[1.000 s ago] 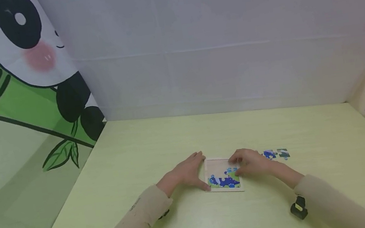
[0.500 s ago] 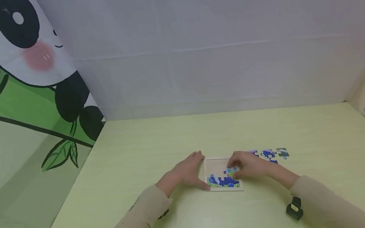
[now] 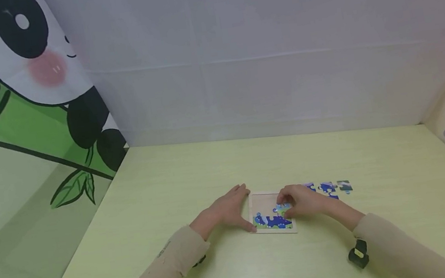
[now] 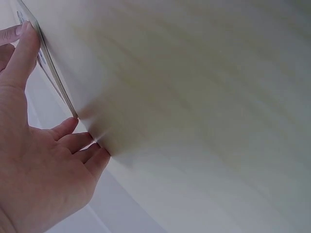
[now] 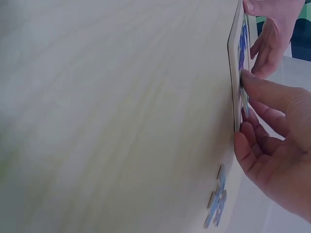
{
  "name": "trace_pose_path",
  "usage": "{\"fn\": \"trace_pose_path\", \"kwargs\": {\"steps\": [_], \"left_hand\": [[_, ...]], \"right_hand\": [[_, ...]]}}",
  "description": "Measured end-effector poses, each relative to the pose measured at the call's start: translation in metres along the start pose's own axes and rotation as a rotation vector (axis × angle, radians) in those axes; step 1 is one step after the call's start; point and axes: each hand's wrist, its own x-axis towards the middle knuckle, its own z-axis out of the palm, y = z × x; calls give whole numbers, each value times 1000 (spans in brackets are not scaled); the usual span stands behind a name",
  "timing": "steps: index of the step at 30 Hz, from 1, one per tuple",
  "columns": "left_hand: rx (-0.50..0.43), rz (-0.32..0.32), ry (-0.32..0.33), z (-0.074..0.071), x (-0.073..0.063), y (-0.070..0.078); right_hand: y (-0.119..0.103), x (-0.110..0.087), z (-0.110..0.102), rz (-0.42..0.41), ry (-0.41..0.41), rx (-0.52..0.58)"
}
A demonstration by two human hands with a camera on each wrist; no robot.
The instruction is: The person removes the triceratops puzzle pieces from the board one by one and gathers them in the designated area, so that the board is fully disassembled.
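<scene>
A square wooden puzzle tray [image 3: 263,201] lies on the table, its lower part filled with a blue dinosaur picture and its upper part bare wood. My left hand [image 3: 230,210] spans the tray's left side, the thumb on the near corner and straight fingers at the far corner. At the right edge, my right hand [image 3: 303,201] pinches a green and light-blue puzzle piece [image 3: 283,210] between thumb and fingers, over the tray. In the right wrist view this puzzle piece [image 5: 245,106] shows edge-on at the tray, partly hidden by the fingers.
Several loose puzzle pieces [image 3: 327,187] lie on the table to the right of the tray, some partly behind the right hand. The pale table [image 3: 193,171] ends at a grey-white wall sheet [image 3: 263,95]. A cartoon panda print [image 3: 87,115] covers the left side.
My right hand has shifted slightly left over the tray with the puzzle piece, uncovering more loose pieces, and has since stayed almost still. My left hand keeps its place.
</scene>
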Motion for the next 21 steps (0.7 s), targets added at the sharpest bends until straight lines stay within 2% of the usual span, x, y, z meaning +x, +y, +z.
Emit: {"fn": "trace_pose_path", "kwargs": {"steps": [10,21], "left_hand": [[13,-1,-4,0,1,-1],[10,6,2,0,0,0]], "right_hand": [[3,-1,-2,-68,10,-45],[3,-4,1,-71,38,-65]]}}
